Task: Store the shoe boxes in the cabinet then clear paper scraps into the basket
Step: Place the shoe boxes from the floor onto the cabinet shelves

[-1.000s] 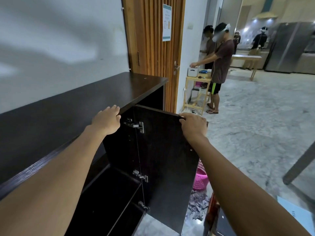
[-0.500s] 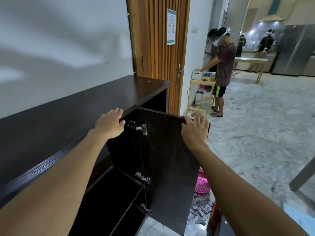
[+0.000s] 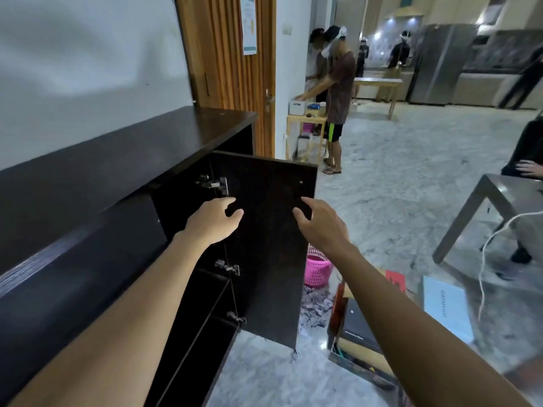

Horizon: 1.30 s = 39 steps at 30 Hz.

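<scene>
We are working on the first step, storing the shoe boxes. The cabinet (image 3: 88,183) is standing ready, with its door (image 3: 264,274) hanging wide open and the dark shelves (image 3: 214,284) showing inside. Our left grip (image 3: 211,221) and right grip (image 3: 320,226) are hovering side by side in front of the door's inner face. Both are apart, fingers loosely curled and holding nothing; we cannot tell whether any fingertip is touching the panel.

The shoe boxes are lying on the floor to our right, past the door's free edge. A dark box (image 3: 357,330) is nearest us, a pale blue box (image 3: 446,306) is farther right, and a red one (image 3: 395,279) is peeking out above our right forearm. The pink basket (image 3: 317,270) is sitting on the floor just behind the door's free edge, with the paper scraps (image 3: 314,304) heaped right beside it.

We are judging that the storing has not begun, since every box we see is on the floor. The next move is calling for us to turn right, bend down and take one box in both grips. We would then be carrying it round the open door without knocking its edge and sliding it level onto a shelf.
</scene>
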### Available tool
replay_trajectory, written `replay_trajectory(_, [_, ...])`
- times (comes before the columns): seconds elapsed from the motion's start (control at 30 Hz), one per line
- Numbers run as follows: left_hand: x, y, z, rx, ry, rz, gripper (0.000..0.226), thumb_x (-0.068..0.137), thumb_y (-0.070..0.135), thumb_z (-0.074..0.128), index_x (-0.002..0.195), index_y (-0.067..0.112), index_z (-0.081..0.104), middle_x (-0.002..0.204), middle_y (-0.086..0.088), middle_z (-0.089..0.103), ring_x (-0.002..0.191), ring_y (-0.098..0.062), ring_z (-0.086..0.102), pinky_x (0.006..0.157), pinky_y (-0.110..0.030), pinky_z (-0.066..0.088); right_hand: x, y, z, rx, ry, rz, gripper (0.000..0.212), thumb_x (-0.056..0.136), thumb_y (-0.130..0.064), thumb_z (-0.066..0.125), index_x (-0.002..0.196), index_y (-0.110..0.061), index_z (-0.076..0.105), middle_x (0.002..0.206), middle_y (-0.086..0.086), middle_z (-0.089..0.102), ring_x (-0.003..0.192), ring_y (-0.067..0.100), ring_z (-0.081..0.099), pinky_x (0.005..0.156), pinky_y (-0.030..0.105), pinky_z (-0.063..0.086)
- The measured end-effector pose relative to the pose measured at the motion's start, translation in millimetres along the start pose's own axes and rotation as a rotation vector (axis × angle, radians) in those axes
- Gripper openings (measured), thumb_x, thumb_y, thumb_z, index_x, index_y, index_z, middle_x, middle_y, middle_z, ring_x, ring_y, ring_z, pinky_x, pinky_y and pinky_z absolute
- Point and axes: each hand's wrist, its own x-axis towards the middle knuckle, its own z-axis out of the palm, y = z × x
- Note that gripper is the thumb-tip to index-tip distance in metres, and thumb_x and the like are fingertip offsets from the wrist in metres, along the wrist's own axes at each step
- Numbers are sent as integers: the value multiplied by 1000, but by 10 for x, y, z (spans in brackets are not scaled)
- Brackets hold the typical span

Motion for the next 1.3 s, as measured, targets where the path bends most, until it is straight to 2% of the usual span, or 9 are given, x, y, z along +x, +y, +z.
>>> replay_trajectory(0.37, [-623, 1041, 1222, -106, -343, 278, 43, 98, 40, 47, 135, 20, 57, 128, -2, 66, 119, -19, 59, 103, -38, 47, -1303, 991, -631, 79, -38, 185, 43, 100, -33, 55, 138, -14, 55, 142, 7, 54, 132, 21, 48, 100, 22, 30])
replay_trajectory(0.5, [-638, 1493, 1652, -107, -382, 347, 36, 100, 32, 46, 129, 15, 61, 128, -7, 65, 119, -22, 59, 101, -40, 47, -1417, 1625, -740, 51, -14, 269, 44, 98, -45, 52, 136, -24, 57, 141, 1, 56, 130, 19, 51, 105, 34, 39])
replay_trajectory(0.73, [-438, 1959, 2814, -238, -384, 253, 33, 100, 30, 50, 127, 16, 64, 120, -3, 67, 96, -10, 58, 83, -26, 44, -1384, 2832, -647, 131, -19, 357, 37, 98, -37, 54, 133, -24, 59, 140, 1, 56, 130, 18, 50, 103, 32, 38])
replay_trajectory(0.9, [-97, 1832, 3951, -301, -417, 158, 39, 97, 37, 55, 130, 17, 60, 130, -9, 62, 110, -20, 60, 94, -36, 48, -1302, 3751, -152, 126, -17, 417, 37, 98, -38, 53, 133, -27, 58, 139, -3, 57, 127, 15, 51, 101, 33, 42])
replay_trajectory(0.97, [33, 1747, 4341, -313, -450, 150, 39, 98, 37, 54, 131, 17, 59, 121, -5, 66, 99, -14, 63, 80, -26, 51, -1293, 4077, 59, 121, -3, 436, 38, 98, -40, 51, 133, -28, 57, 138, -4, 56, 126, 15, 53, 99, 35, 44])
replay_trajectory(1.03, [208, 1583, 4925, -313, -440, 157, 38, 99, 34, 53, 132, 16, 58, 111, 0, 66, 80, -3, 61, 61, -7, 42, -1341, 4529, 423, 118, 31, 437, 38, 99, -40, 51, 133, -26, 58, 136, -3, 58, 124, 16, 54, 99, 34, 44])
replay_trajectory(1.07, [296, 1496, 5214, -322, -432, 154, 40, 99, 33, 52, 134, 15, 57, 115, 0, 66, 82, -3, 61, 59, -5, 39, -1373, 4784, 624, 117, 44, 434, 37, 99, -39, 51, 133, -25, 58, 135, -2, 59, 124, 16, 54, 99, 34, 44])
replay_trajectory(1.17, [523, 1166, 6129, -367, -423, 122, 44, 98, 38, 52, 138, 18, 53, 131, -3, 61, 95, -14, 64, 68, -16, 44, -1556, 5582, 1248, 146, 72, 479, 39, 98, -41, 52, 134, -26, 57, 133, -1, 60, 123, 16, 55, 101, 34, 44])
replay_trajectory(1.3, [801, 665, 7264, -433, -392, 8, 53, 96, 43, 55, 143, 23, 45, 139, -5, 54, 116, -19, 56, 100, -35, 46, -1711, 6601, 1983, 162, 123, 586, 46, 97, -42, 55, 136, -20, 55, 139, 5, 57, 129, 21, 51, 107, 37, 41])
